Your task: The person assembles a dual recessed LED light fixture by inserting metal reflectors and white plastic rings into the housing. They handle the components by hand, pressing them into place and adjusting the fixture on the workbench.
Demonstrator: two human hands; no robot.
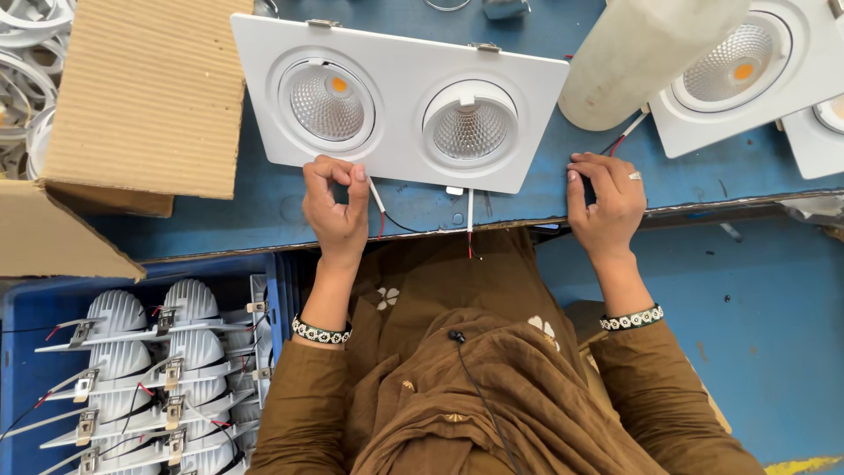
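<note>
Just beyond both hands lies the twin downlight (400,105) — left hand (335,207) pinching its wire (376,195), right hand (605,200) curled, empty.

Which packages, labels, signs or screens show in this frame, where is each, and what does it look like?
Cardboard box: upper left on the blue table, plain brown, flaps open, beside the left hand.
Blue crate: lower left below the table edge, rectangular, filled with stacked white lamp housings.
No labels, signs or screens show.
</note>
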